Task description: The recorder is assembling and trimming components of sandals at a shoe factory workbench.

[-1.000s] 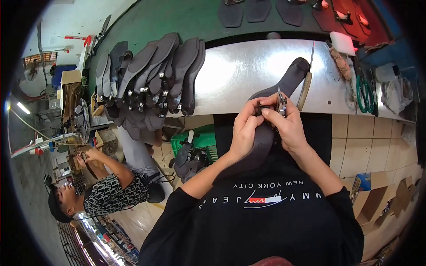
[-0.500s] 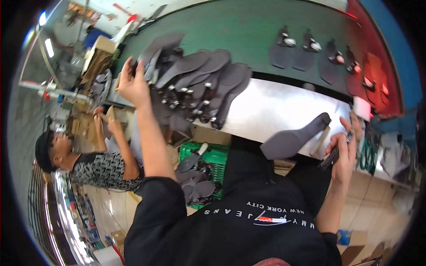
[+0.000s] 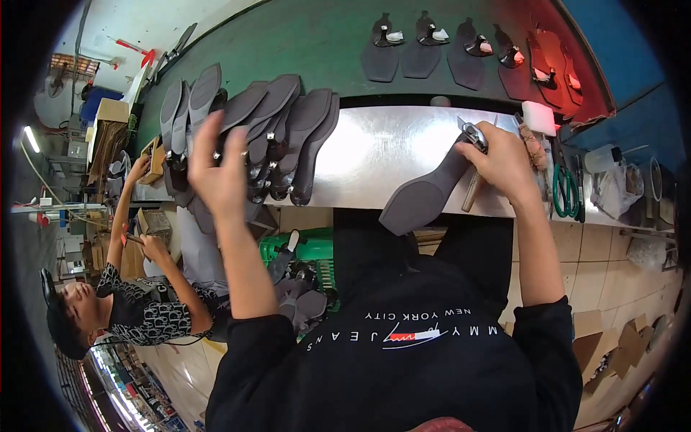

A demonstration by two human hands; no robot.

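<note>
My left hand (image 3: 222, 173) is raised over the left side of the bench, blurred, its fingers apart with nothing visible in them. Behind and beside it lies a pile of dark grey sandals (image 3: 309, 129) with shiny ornaments on their straps. My right hand (image 3: 504, 158) closes its thumb and fingers around a shiny metal tool (image 3: 473, 133) with a pointed, blade-like tip. This hand is at the narrow end of a single grey sandal sole (image 3: 417, 198), which lies aslant over the bench's front edge. Beside the sole rests a thin wooden-looking stick (image 3: 472, 191).
Finished-looking sandals (image 3: 421, 54) stand in a row on the green surface (image 3: 309, 43) at the back. A green crate (image 3: 313, 250) holding sandals is below the bench. Green-handled scissors (image 3: 566, 191) and a white block (image 3: 538, 119) are at right. A co-worker (image 3: 155, 295) works at left.
My left hand has opened and come away from the pile's far left side. My right hand has moved to the sole's narrow end. The view has turned.
</note>
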